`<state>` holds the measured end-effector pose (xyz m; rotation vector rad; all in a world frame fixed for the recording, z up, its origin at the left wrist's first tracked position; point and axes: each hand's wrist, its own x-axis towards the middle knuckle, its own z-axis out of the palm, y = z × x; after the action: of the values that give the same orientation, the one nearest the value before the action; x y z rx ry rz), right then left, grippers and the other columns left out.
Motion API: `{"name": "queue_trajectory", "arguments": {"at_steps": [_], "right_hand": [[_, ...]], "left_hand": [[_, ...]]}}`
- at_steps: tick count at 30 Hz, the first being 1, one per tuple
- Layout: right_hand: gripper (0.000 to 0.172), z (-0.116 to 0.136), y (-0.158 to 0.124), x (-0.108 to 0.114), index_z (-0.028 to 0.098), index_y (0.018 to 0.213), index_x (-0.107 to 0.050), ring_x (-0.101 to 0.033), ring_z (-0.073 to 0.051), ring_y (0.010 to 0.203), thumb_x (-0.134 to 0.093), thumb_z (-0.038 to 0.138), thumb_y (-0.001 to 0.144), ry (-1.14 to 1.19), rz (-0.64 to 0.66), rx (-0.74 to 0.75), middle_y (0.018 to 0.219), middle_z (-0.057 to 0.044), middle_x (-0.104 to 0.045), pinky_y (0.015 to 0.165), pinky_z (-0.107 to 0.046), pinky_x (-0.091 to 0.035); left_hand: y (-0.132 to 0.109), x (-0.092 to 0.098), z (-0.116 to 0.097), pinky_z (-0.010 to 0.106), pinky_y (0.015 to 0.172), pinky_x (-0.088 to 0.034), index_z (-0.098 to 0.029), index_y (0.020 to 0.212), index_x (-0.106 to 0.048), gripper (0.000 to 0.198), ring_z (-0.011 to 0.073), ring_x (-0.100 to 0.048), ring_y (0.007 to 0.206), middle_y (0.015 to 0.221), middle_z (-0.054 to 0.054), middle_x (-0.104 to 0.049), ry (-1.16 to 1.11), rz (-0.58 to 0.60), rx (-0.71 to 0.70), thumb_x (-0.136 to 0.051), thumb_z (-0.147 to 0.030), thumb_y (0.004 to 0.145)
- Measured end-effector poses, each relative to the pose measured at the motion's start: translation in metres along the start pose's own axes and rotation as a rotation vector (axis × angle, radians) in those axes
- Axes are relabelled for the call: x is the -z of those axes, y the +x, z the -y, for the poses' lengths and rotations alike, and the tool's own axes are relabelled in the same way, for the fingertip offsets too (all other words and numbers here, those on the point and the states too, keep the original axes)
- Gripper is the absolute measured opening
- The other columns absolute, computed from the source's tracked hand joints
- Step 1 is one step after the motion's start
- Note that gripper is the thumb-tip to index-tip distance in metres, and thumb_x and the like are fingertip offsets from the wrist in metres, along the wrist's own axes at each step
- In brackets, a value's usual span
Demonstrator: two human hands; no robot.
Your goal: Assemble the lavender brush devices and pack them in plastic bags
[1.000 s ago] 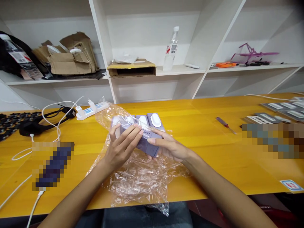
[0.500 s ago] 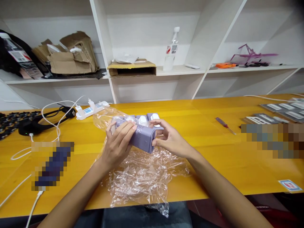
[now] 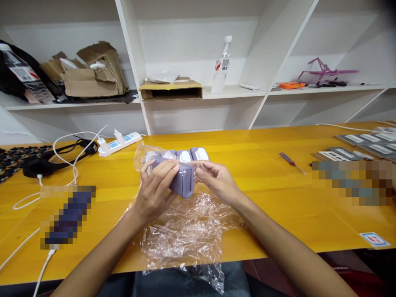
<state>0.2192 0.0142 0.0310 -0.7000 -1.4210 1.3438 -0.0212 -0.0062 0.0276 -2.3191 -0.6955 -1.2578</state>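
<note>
A purple box-shaped device point(image 3: 183, 181) with white oval buttons on top is held above the yellow table point(image 3: 262, 198), partly wrapped in a clear plastic bag point(image 3: 185, 231). My left hand point(image 3: 156, 190) grips its left side, fingers curled over the top edge. My right hand point(image 3: 213, 177) is at its right end, fingers pinched together at the plastic film by the device's top corner. The loose bag spreads over the table's near edge below both hands.
A white power strip point(image 3: 119, 143) with white and black cables lies at the left. A small red screwdriver point(image 3: 291, 162) lies to the right, with grey cards point(image 3: 361, 140) beyond. Behind stand white shelves with cardboard boxes point(image 3: 170, 88) and a bottle point(image 3: 222, 64).
The device has been turned so its narrow end faces me. My right hand has shifted from under the device to its top right corner, pinching there.
</note>
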Motion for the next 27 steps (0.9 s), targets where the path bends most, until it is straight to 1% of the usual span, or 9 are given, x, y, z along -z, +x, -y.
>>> {"name": "queue_trajectory", "arguments": {"at_steps": [3, 6, 9, 12, 15, 17, 20, 24, 27], "right_hand": [[0.038, 0.007, -0.001, -0.003, 0.019, 0.096, -0.085, -0.070, -0.017, 0.067, -0.089, 0.056, 0.091, -0.071, -0.118, 0.035, 0.083, -0.006, -0.080, 0.068, -0.036, -0.064], [0.035, 0.017, -0.001, -0.006, 0.019, 0.087, -0.085, -0.063, -0.015, 0.056, -0.090, 0.053, 0.090, -0.168, -0.205, 0.074, 0.070, -0.004, -0.075, 0.056, -0.032, -0.056], [0.030, 0.036, 0.003, -0.009, 0.020, 0.087, -0.087, -0.064, -0.016, 0.058, -0.084, 0.049, 0.096, -0.308, -0.240, 0.140, 0.069, -0.005, -0.076, 0.056, -0.032, -0.054], [0.029, 0.065, 0.014, -0.015, 0.020, 0.082, -0.085, -0.065, -0.016, 0.061, -0.076, 0.039, 0.101, -0.486, -0.248, 0.252, 0.067, -0.004, -0.074, 0.060, -0.032, -0.054], [0.028, 0.102, 0.031, -0.025, 0.017, 0.079, -0.083, -0.063, -0.014, 0.059, -0.072, 0.032, 0.101, -0.602, -0.203, 0.360, 0.069, -0.004, -0.074, 0.058, -0.030, -0.052], [0.023, 0.125, 0.046, -0.034, 0.016, 0.080, -0.081, -0.065, -0.015, 0.066, -0.073, 0.026, 0.098, -0.647, -0.185, 0.443, 0.071, -0.004, -0.073, 0.060, -0.028, -0.053], [0.019, 0.152, 0.068, -0.048, 0.014, 0.081, -0.078, -0.067, -0.014, 0.068, -0.075, 0.022, 0.098, -0.640, -0.119, 0.509, 0.069, -0.002, -0.069, 0.061, -0.025, -0.056], [0.022, 0.168, 0.094, -0.063, 0.011, 0.079, -0.074, -0.072, -0.013, 0.067, -0.076, 0.019, 0.100, -0.589, -0.010, 0.476, 0.064, 0.002, -0.063, 0.062, -0.022, -0.058], [0.023, 0.167, 0.107, -0.070, 0.009, 0.077, -0.071, -0.077, -0.014, 0.072, -0.074, 0.014, 0.099, -0.553, 0.055, 0.431, 0.066, 0.003, -0.063, 0.066, -0.023, -0.060]], "left_hand": [[0.001, 0.001, -0.001, 0.065, 0.129, -0.042, -0.019, 0.170, -0.044, 0.082, 0.0346, -0.071, 0.142, 0.148, 0.021, -0.074, -0.015, -0.009, 0.008, -0.077, -0.007, 0.096], [0.003, 0.002, -0.001, 0.067, 0.129, -0.045, -0.019, 0.170, -0.043, 0.084, 0.0364, -0.068, 0.146, 0.147, 0.020, -0.073, -0.040, -0.026, 0.021, -0.080, -0.010, 0.095], [0.008, 0.008, 0.001, 0.067, 0.128, -0.050, -0.018, 0.171, -0.043, 0.089, 0.0372, -0.069, 0.143, 0.147, 0.021, -0.071, -0.016, -0.094, 0.035, -0.086, -0.015, 0.093], [0.020, 0.019, 0.004, 0.061, 0.123, -0.057, -0.019, 0.173, -0.042, 0.098, 0.0365, -0.070, 0.135, 0.145, 0.021, -0.069, 0.101, -0.166, 0.036, -0.092, -0.023, 0.089], [0.037, 0.033, 0.006, 0.058, 0.116, -0.061, -0.023, 0.174, -0.040, 0.103, 0.0369, -0.068, 0.134, 0.147, 0.020, -0.066, 0.189, -0.223, 0.060, -0.095, -0.035, 0.089], [0.050, 0.041, 0.008, 0.057, 0.114, -0.061, -0.026, 0.174, -0.040, 0.106, 0.0370, -0.065, 0.134, 0.148, 0.018, -0.064, 0.174, -0.264, 0.109, -0.096, -0.044, 0.087], [0.066, 0.050, 0.010, 0.056, 0.113, -0.061, -0.028, 0.173, -0.039, 0.107, 0.0360, -0.064, 0.132, 0.146, 0.015, -0.061, 0.095, -0.283, 0.223, -0.098, -0.044, 0.085], [0.076, 0.051, 0.015, 0.051, 0.105, -0.063, -0.032, 0.169, -0.040, 0.091, 0.0274, -0.069, 0.117, 0.140, 0.010, -0.062, -0.011, -0.332, 0.340, -0.089, -0.038, 0.094], [0.074, 0.047, 0.018, 0.048, 0.100, -0.064, -0.032, 0.167, -0.042, 0.084, 0.0267, -0.069, 0.118, 0.140, 0.011, -0.063, -0.059, -0.335, 0.361, -0.087, -0.044, 0.096]]}}
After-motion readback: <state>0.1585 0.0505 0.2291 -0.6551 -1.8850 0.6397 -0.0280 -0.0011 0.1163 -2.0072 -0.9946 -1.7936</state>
